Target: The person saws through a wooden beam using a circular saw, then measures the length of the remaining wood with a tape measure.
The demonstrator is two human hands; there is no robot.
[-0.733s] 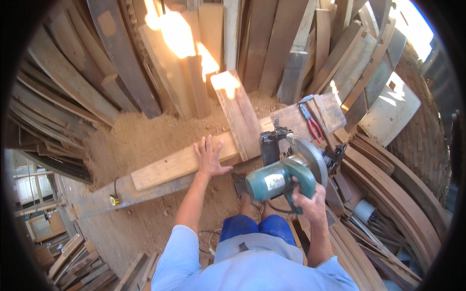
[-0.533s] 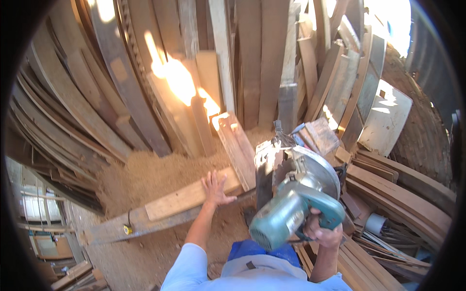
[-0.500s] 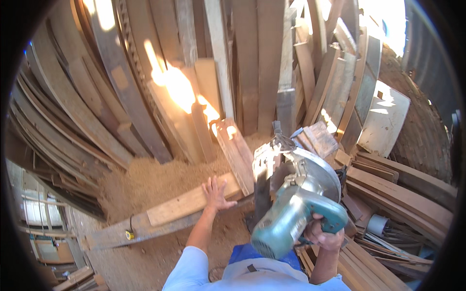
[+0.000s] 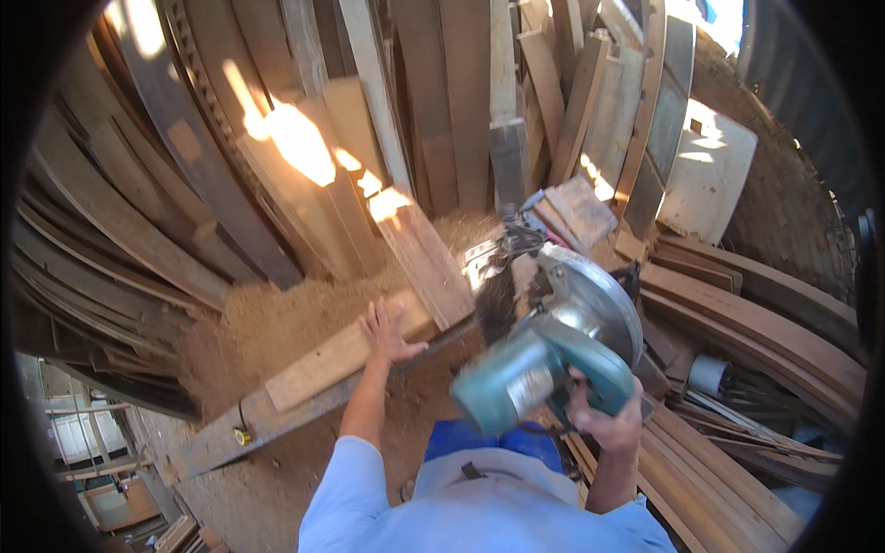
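Teal and silver, the circular saw [image 4: 544, 355] sits raised in front of the person, its round metal blade guard tilted up and its teal motor housing pointing down toward the camera. The right hand [image 4: 604, 419] is closed around the saw's handle at the lower right of the tool, fingers wrapped tight. The left hand [image 4: 387, 334] lies open, fingers spread, palm pressed flat on a pale wooden plank [image 4: 341, 355]. This plank runs slantwise from lower left to upper right and rests on a longer, greyer board [image 4: 249, 429] beneath it, which carries it like a rough worktop. A shorter plank [image 4: 426, 258] lies crosswise over the upper end of the pale one, just beside the saw's blade guard and lit at its far end by a patch of sun. The saw is to the right of the left hand, apart from it, with its front over the spot where the two planks meet; whether the blade touches wood cannot be told.

Sawdust [image 4: 267, 318] is heaped on the ground behind the planks. A small yellow object [image 4: 241, 435] rests on the grey board near its lower end. Stacks of weathered boards [image 4: 442, 101] lean all around, and curved planks [image 4: 765, 323] lie piled on the right.
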